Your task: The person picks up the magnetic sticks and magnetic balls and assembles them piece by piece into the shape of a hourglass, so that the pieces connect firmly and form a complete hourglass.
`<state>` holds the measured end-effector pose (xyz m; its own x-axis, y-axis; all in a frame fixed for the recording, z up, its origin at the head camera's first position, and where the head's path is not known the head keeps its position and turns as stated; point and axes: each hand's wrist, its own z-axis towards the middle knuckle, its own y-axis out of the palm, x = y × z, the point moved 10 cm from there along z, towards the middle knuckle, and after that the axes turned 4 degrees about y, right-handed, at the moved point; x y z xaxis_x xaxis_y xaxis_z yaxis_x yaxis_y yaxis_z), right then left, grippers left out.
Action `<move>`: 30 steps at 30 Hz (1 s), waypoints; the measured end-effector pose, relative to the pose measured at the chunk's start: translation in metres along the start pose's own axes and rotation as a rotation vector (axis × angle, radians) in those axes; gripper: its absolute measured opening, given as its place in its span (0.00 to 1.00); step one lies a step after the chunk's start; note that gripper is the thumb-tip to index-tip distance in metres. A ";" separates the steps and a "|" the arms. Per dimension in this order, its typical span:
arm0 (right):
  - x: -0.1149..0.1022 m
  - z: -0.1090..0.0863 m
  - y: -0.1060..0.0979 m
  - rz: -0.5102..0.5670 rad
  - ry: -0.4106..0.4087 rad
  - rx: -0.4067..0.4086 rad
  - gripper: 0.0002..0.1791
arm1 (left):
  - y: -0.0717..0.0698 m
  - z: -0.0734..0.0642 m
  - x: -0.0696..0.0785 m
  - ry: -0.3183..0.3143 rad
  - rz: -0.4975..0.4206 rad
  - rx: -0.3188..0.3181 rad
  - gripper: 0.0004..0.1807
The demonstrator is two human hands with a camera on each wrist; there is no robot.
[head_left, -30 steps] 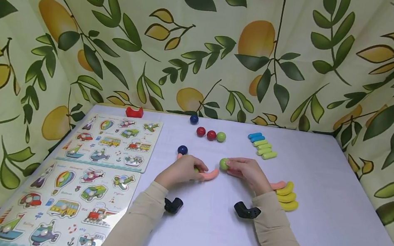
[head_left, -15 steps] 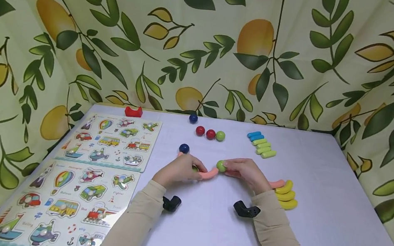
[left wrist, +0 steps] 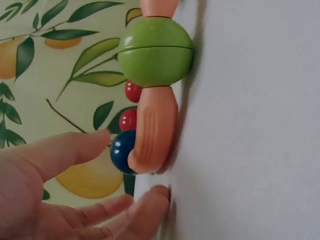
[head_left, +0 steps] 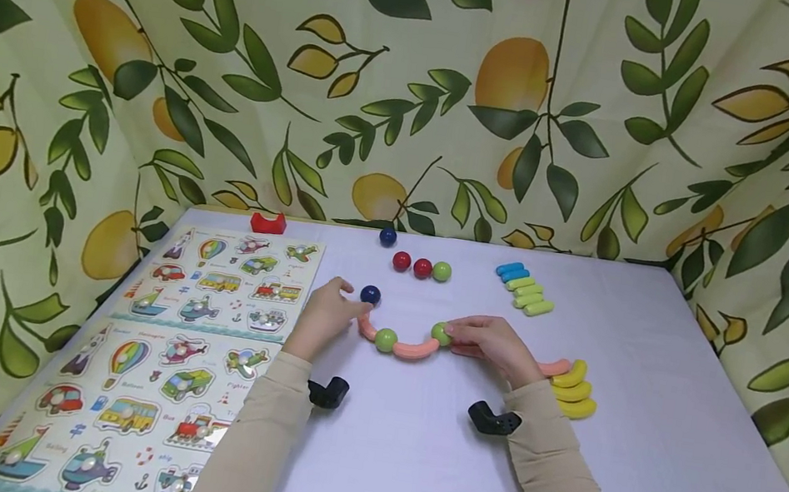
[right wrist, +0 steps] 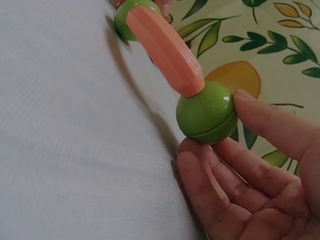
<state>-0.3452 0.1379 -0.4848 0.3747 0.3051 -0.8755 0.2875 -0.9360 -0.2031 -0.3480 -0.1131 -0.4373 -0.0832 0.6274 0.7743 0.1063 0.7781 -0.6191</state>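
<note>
A chain of toy pieces curves over the white table. From left to right come a blue ball (head_left: 370,295), a pink curved stick (left wrist: 155,127), a green ball (head_left: 385,340), a second pink curved stick (head_left: 416,352) and another green ball (right wrist: 205,112). My right hand (head_left: 499,347) pinches that last ball between thumb and fingertips, right where the pink stick meets it. At the chain's other end my left hand (head_left: 327,316) is spread beside the blue ball, thumb and fingers apart, the ball lying toward the gap between them in the left wrist view.
Two picture puzzle boards (head_left: 200,332) lie at left, with a red block (head_left: 269,223) behind. Loose red balls (head_left: 422,268), a green ball (head_left: 442,271) and a blue ball (head_left: 387,237) sit at back. Blue and green sticks (head_left: 530,292), yellow curved sticks (head_left: 575,392) and a pink one (head_left: 555,368) lie right.
The right hand has brought its green ball left against the pink stick's end. My left hand has let go of the chain's middle and moved left to the blue ball.
</note>
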 end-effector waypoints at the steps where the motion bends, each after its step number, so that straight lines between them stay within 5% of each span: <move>1: 0.000 0.000 -0.001 -0.006 0.000 0.002 0.22 | -0.004 0.001 -0.007 -0.050 -0.005 0.018 0.24; 4: 0.000 0.001 -0.002 -0.017 0.000 0.006 0.22 | 0.001 0.002 -0.021 -0.142 -0.051 -0.037 0.25; 11: -0.003 0.001 0.002 -0.033 -0.011 -0.020 0.22 | 0.014 0.006 -0.017 -0.061 -0.189 -0.034 0.26; 20: -0.009 -0.002 0.002 -0.097 -0.018 -0.006 0.22 | 0.014 0.003 -0.025 -0.147 -0.140 0.015 0.12; 30: -0.006 -0.002 0.002 -0.143 -0.006 -0.002 0.22 | 0.014 0.004 -0.026 -0.137 -0.258 0.020 0.12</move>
<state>-0.3454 0.1341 -0.4791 0.3244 0.4342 -0.8404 0.3391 -0.8828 -0.3252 -0.3488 -0.1186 -0.4670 -0.2379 0.4056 0.8826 0.0444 0.9122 -0.4072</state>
